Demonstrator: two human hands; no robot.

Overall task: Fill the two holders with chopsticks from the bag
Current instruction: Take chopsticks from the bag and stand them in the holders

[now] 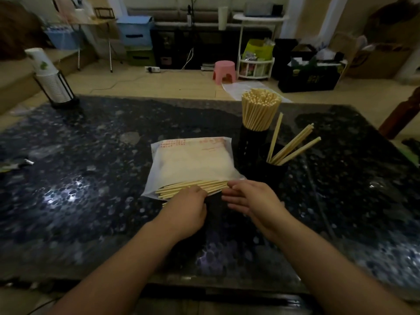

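Lying flat on the dark desk (pixel 91 169), the bag (pixel 193 162) spills loose chopsticks (pixel 193 187) from its near mouth. Left hand (pixel 186 208) grips that bundle; right hand (pixel 252 201) hovers beside it, fingers (pixel 234 185) released. At two o'clock from the bag: a packed holder (pixel 252 144), then a sparse holder (pixel 276 171).

Head cam, looks fwd/down, close over table (pixel 91 137).

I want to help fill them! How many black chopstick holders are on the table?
2. The far holder stands right of the bag, packed full of chopsticks. The near holder stands just in front and to its right, with only a few chopsticks leaning inside.
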